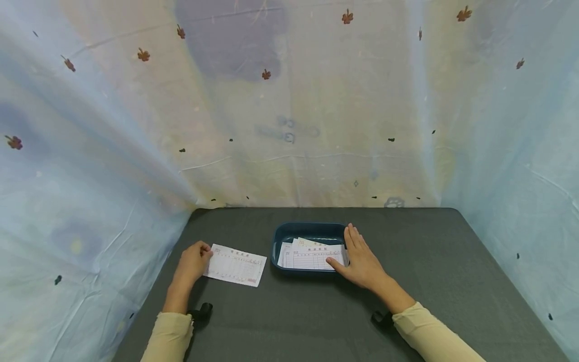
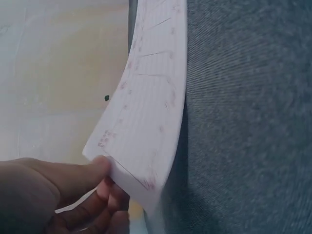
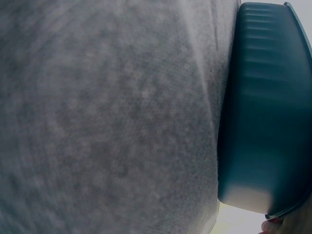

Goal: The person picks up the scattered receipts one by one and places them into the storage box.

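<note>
My left hand [image 1: 193, 261] pinches the left end of a white printed form [image 1: 237, 265] between thumb and fingers. In the left wrist view the form [image 2: 141, 112] curves away from the thumb, its near end raised off the cloth. Right of it stands a dark blue plastic tray [image 1: 312, 224] holding several similar slips [image 1: 312, 257], the top one printed with a table grid. With fingers extended, my right hand [image 1: 362, 264] rests along the tray's right end, its thumb over the slips. The right wrist view shows the tray's outer wall [image 3: 268, 97] and only a bit of fingertip.
A dark grey cloth [image 1: 289, 322] covers the table under everything. Pale patterned curtains [image 1: 316, 110] hang behind it and on both sides. Black straps [image 1: 202, 311] sit at both wrists.
</note>
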A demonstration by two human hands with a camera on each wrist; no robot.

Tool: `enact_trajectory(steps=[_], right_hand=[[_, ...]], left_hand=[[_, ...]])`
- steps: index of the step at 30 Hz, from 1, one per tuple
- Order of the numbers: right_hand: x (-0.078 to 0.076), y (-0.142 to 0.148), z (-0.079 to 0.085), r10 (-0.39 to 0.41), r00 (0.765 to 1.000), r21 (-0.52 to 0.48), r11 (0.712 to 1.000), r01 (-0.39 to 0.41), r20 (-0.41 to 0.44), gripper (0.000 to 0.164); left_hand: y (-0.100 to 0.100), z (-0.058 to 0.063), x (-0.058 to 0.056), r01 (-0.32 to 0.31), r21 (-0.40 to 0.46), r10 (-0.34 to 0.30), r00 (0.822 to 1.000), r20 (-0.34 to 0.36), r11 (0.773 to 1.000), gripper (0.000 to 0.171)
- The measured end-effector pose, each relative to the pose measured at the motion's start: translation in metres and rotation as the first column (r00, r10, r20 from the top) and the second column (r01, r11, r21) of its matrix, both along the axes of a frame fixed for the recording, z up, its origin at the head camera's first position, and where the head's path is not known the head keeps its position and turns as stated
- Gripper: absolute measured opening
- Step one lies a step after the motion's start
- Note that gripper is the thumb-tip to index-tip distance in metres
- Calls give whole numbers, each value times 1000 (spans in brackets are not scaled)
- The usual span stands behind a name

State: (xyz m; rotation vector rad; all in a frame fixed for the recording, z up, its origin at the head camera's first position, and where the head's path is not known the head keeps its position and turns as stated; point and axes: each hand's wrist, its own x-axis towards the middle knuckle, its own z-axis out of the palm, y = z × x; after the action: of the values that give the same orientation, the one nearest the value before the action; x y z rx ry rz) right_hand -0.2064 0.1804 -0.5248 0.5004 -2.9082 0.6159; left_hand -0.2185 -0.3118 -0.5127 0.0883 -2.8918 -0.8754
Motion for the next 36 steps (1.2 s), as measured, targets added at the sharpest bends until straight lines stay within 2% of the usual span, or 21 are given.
enact_trajectory(steps=[9,15,20,25,27,31,36], right_hand=[[0,0,0,2,1000,-12,1000,-2,0,114],[0,0,0,2,1000,-9,1000,-2,-6,113],[0,1,-1,4,1000,-13,1000,-4,-18,113],[0,0,0,2,1000,-14,1000,-3,-20,113],[0,0,1,2,1000,-11,1000,-2,-19,113],[0,0,0,0,1000,-5,1000,0,-19,113],[0,0,0,-4,1000,2,1000,4,-25,113]], left_hand=[[-1,6,0,-50,57,55,995,-84,997,17],[2,11,-2,-94,128,112,983,-144,987,19],[3,15,-4,-114,228,160,968,-195,967,24],[8,18,-6,-140,307,227,936,-269,941,24],[11,19,-6,-145,333,249,923,-295,932,24],[17,24,-6,-141,373,268,911,-314,917,25],[26,30,-5,-100,394,241,913,-329,914,25]])
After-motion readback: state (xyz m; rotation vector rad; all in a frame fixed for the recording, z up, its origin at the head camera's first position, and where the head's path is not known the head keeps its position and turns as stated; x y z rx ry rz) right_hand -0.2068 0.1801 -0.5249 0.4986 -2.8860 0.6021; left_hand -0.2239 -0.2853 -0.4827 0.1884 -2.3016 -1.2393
